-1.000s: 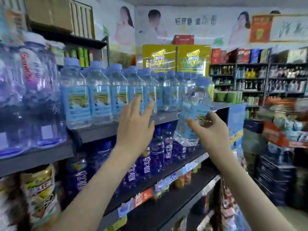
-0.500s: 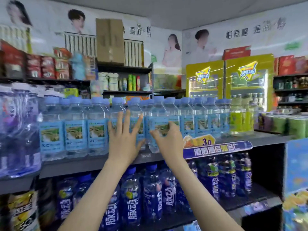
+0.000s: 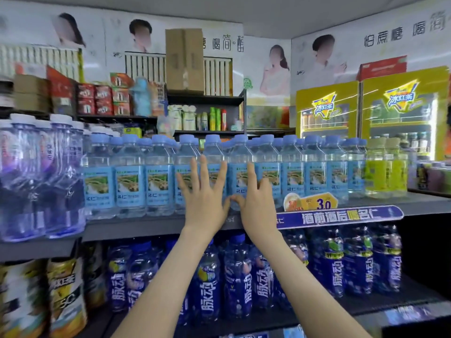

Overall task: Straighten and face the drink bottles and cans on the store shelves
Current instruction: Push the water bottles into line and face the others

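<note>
**A:** What do the two forearms in the foreground lead to?

**B:** Both reach up to the grey shelf (image 3: pixel 146 226), ending left of the yellow price tag (image 3: pixel 317 202). The left hand (image 3: pixel 203 203) is flat and wide. Its fingers (image 3: pixel 207 167) are straight and spread against the labels of the blue-capped water bottles (image 3: pixel 158 181). The right hand (image 3: pixel 256 206), nearer the price tag, has its index finger straight and the others bent. It lies on the front bottle (image 3: pixel 240 154) of the row. Whether it grips that bottle or only touches it cannot be told. The two thumbs meet between the hands.

**A:** And the row itself?

**B:** The row stands upright and close-packed with labels outward. It runs from well left of the price tag to just beyond it on the right. A blue banner strip (image 3: pixel 341 217) sits on the shelf edge directly under the price tag. Yellow-green bottles (image 3: pixel 385 172) stand to its right. Large clear bottles (image 3: pixel 36 179) with white caps stand far to its left. Dark blue bottles (image 3: pixel 341 264) fill the lower shelf below the price tag. Yellow-and-black containers (image 3: pixel 63 293) sit below and far left, too blurred to read.

**A:** What lies behind?

**B:** A rear rack stands above and left of the price tag, carrying packets and a tall cardboard box (image 3: pixel 184 59). Two yellow drink coolers (image 3: pixel 400 111) stand above and right of the price tag. Posters cover the wall behind.
</note>
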A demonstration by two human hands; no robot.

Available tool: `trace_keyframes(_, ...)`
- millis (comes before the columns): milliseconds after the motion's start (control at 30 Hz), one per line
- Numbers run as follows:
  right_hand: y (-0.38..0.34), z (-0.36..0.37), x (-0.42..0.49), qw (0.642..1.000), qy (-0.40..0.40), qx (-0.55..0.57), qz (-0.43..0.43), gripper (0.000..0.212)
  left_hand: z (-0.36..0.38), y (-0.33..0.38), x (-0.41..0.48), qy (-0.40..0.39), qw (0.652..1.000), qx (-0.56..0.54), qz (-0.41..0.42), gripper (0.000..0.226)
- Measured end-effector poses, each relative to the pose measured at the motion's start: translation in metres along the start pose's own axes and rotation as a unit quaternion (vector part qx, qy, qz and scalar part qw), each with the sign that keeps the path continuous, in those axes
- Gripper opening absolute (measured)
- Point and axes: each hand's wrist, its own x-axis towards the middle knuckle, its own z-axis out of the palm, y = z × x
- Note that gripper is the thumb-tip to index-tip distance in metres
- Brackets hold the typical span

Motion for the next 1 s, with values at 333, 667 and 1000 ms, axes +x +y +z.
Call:
trace_keyframes(333, -0.058, -0.013, -0.149, 0.967, -0.089, 0.238, -0.021, 0.036, -0.041, -0.013, -0.165, 0.014, 0.99, -0.142, -0.015, 0.035)
trace_keyframes(667, -0.172, 0.023, -0.316, 0.905, -0.31, 0.289, -0.015, 0.034, -0.076, -0.129, -0.35, -0.233, 0.956, -0.099, -0.146, 0.042)
trace_keyframes(1000, -0.327, 0.108, -0.427, 0.82, -0.475, 0.261, 0.181, 0.038, -0.096, -0.337, -0.471, -0.402, 0.871, -0.052, -0.276, 0.047)
